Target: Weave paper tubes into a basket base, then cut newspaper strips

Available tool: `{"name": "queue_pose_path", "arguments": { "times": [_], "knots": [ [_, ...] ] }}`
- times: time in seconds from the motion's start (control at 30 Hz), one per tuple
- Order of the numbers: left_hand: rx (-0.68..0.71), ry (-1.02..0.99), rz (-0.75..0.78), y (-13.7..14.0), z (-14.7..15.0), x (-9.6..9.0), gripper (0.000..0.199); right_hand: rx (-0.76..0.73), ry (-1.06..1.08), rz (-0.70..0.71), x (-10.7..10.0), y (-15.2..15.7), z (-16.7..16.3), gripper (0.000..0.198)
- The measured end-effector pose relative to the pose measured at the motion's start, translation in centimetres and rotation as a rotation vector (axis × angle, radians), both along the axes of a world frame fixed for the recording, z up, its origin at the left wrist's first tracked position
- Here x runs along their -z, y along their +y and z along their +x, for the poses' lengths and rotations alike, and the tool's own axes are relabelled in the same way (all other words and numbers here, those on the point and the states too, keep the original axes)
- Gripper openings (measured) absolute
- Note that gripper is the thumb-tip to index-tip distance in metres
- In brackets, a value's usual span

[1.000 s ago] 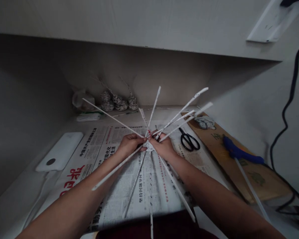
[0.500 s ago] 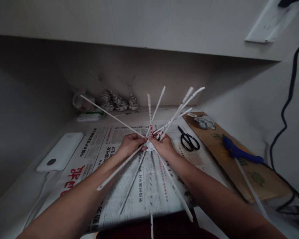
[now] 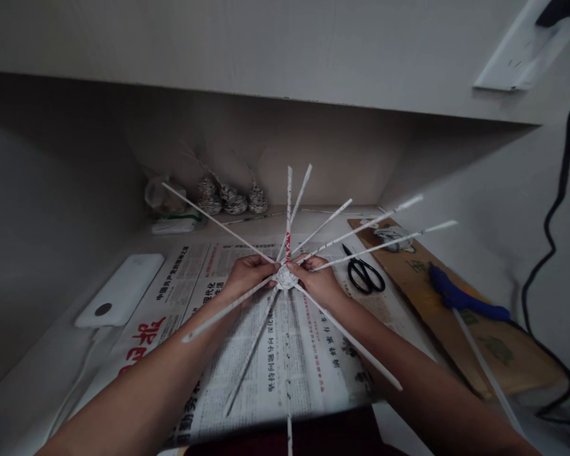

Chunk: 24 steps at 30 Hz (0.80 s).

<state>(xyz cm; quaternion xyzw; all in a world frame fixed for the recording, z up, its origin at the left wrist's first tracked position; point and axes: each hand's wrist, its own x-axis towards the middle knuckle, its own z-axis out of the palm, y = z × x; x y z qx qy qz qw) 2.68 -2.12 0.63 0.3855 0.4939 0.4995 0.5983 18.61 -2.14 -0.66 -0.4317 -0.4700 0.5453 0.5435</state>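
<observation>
Between my hands is a small round woven paper base (image 3: 286, 277), with several rolled-paper sticks (image 3: 237, 312) fanning out from it in all directions. My left hand (image 3: 251, 277) pinches the left edge of the base, thumb on top. On the right edge, my right hand (image 3: 319, 278) is closed with its thumb pressed on the weave, and some sticks pass between or behind its fingers. One stick near the top has red print. The undersides of the fingers are hidden. Both hands hold the piece above a spread newspaper (image 3: 247, 354).
Black-handled scissors (image 3: 365, 273) lie right of my hands. Beyond them, a blue hot glue gun (image 3: 465, 294) rests on flat cardboard (image 3: 508, 361). A white power bank (image 3: 120, 290) sits left. Woven gourd shapes (image 3: 234, 199) stand at the back beneath a low overhanging panel (image 3: 266, 50).
The sticks on the right, bunched together before, now spread apart and lean further right. The lower-right stick has swung outward. Both hands keep their hold on the base; the view has shifted slightly.
</observation>
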Motion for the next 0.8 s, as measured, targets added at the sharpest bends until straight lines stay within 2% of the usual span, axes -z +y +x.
{"name": "queue_pose_path", "arguments": {
  "times": [0.23,0.33,0.57,0.8],
  "knots": [
    [0.069,-0.051,0.017,-0.4,0.4,-0.2,0.042,0.025,0.076,-0.063,0.3,0.3,-0.2,0.04],
    [0.054,-0.028,0.05,-0.6,0.5,-0.3,0.039,0.051,0.11,-0.075,0.0,0.3,-0.3,0.04],
    [0.028,-0.032,0.104,-0.6,0.9,0.8,0.038,0.092,0.058,-0.043,-0.7,-0.3,-0.5,0.036],
    [-0.004,-0.121,0.152,-0.6,1.1,1.3,0.038,0.121,-0.002,0.034,0.3,0.0,-0.8,0.034]
  ]
}}
